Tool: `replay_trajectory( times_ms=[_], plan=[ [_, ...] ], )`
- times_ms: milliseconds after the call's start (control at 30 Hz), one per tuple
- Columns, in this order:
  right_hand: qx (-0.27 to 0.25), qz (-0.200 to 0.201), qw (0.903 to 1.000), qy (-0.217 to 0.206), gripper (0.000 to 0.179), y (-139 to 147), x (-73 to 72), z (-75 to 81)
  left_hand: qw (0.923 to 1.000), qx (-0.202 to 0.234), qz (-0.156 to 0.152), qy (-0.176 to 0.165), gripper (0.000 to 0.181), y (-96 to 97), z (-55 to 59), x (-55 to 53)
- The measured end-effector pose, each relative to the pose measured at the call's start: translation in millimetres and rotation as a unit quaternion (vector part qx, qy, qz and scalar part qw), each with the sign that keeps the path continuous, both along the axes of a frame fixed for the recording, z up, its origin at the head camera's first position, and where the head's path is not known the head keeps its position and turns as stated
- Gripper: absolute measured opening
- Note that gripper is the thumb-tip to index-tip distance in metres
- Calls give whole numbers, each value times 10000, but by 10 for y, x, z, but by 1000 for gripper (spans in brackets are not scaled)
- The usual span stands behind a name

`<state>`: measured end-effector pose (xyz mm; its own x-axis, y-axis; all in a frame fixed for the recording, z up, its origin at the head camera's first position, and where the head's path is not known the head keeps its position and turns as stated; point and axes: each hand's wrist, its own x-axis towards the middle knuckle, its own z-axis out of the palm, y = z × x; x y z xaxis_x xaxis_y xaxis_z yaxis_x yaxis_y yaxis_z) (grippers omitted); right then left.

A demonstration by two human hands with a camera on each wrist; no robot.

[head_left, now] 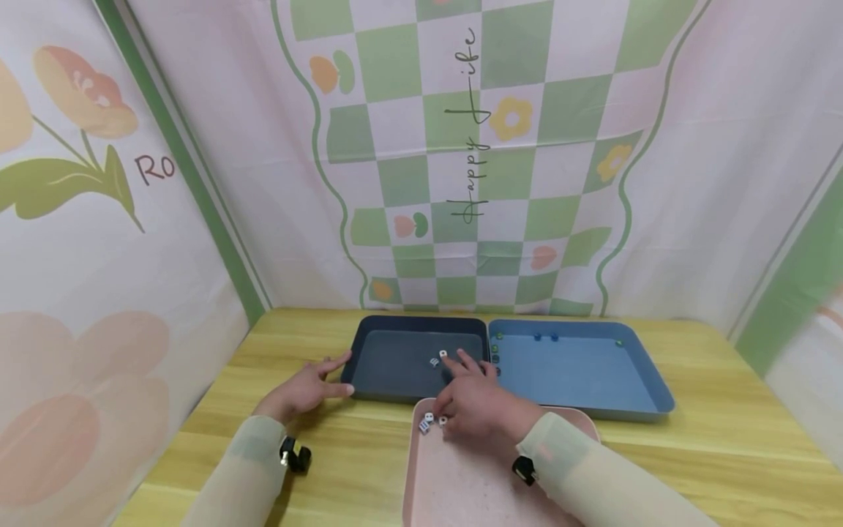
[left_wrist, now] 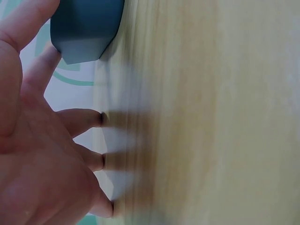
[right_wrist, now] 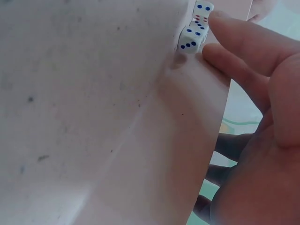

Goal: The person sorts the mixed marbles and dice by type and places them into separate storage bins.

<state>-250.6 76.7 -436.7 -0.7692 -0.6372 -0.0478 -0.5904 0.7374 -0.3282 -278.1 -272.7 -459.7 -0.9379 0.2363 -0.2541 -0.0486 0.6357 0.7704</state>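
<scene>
In the head view my left hand [head_left: 306, 389] is at the left end of the dark tray [head_left: 388, 366], thumb and forefinger stretched along its corners. Its other fingertips meet the table in the left wrist view. My right hand [head_left: 477, 401] reaches over the far rim of the pink tray [head_left: 454, 476]. Its thumb and forefinger tips are right beside white dice [right_wrist: 190, 40] with blue and red dots, with a gap between the tips. In the pink tray's far left corner sit a few dice [head_left: 424, 424]. Two more dice [head_left: 434, 362] lie in the dark tray.
A blue tray [head_left: 573, 373] stands right of the dark one, with several small green and dark blue pieces [head_left: 555, 337] along its edges. All three trays are on a wooden table [head_left: 356, 461]. A patterned curtain [head_left: 454, 183] hangs behind.
</scene>
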Motion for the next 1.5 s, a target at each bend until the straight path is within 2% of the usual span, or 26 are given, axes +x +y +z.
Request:
replay_trajectory(
  times_ms=[267, 533, 1200, 1500],
  plan=[
    [322, 18, 9993, 194, 17, 8, 7, 12, 10000, -20, 5, 28, 79, 4, 12, 1],
    [457, 1, 9989, 80, 18, 12, 22, 12, 10000, 48, 26, 9, 78, 9, 9, 8],
    [538, -22, 9985, 26, 20, -3, 41, 3, 10000, 27, -26, 10, 79, -4, 13, 4],
    [352, -32, 9994, -20, 19, 26, 46, 51, 10000, -19, -38, 41, 79, -13, -21, -14]
  ],
)
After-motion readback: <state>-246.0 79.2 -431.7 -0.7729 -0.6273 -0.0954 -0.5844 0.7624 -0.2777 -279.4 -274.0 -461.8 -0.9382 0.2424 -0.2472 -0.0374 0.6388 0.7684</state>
